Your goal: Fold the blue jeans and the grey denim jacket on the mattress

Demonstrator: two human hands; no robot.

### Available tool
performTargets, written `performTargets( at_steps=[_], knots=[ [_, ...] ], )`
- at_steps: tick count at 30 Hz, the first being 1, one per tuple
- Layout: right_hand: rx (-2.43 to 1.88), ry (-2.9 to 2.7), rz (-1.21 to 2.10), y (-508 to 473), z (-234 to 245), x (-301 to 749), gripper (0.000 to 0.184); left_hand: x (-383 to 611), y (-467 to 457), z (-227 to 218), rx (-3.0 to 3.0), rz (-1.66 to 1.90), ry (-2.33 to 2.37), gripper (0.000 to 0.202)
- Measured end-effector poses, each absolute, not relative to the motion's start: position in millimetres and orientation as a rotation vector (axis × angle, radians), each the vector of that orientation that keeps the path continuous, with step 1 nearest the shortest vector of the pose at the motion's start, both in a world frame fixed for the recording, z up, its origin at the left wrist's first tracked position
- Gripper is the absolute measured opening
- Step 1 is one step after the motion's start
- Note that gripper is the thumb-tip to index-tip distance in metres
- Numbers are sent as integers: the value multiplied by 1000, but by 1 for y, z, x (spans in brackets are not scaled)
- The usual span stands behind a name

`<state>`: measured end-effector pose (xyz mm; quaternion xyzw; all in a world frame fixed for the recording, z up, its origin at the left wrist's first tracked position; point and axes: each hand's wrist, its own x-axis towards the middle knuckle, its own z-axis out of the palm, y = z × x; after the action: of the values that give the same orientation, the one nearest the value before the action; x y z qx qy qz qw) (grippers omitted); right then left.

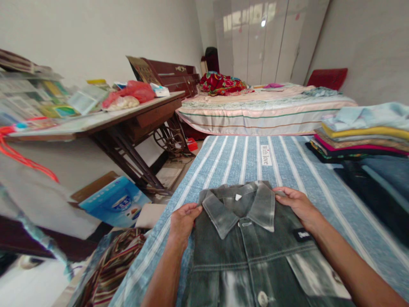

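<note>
A dark grey-green denim jacket (pixel 223 251) with a washed-out pattern lies face up on the blue striped bedcover (pixel 220 160), its collar pointing away from me. Its front is buttoned, and a small black label sits on the right of the chest. My left hand (pixel 184 221) pinches the jacket's left shoulder edge between thumb and fingers. At the opposite shoulder, beside the collar, my right hand (pixel 297 205) grips the fabric the same way. The lower part of the jacket runs out of view at the bottom.
On the right of the bed stands a stack of folded clothes (pixel 364 138), with dark folded trousers (pixel 373 200) in front. A sewing-machine table (pixel 128 115) holding bags and boxes is at left. Below it are a blue box (pixel 115 202) and striped cloth (pixel 115 268). Another bed (pixel 255 113) lies beyond.
</note>
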<state>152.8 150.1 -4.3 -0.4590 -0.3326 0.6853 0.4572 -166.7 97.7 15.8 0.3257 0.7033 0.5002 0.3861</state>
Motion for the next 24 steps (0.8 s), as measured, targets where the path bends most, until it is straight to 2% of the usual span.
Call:
performTargets(
  at_steps=[24],
  knots=[
    [-1117,-838,1706,152,-8,155,40,-166,98,16,814,1279,1757,37]
  ],
)
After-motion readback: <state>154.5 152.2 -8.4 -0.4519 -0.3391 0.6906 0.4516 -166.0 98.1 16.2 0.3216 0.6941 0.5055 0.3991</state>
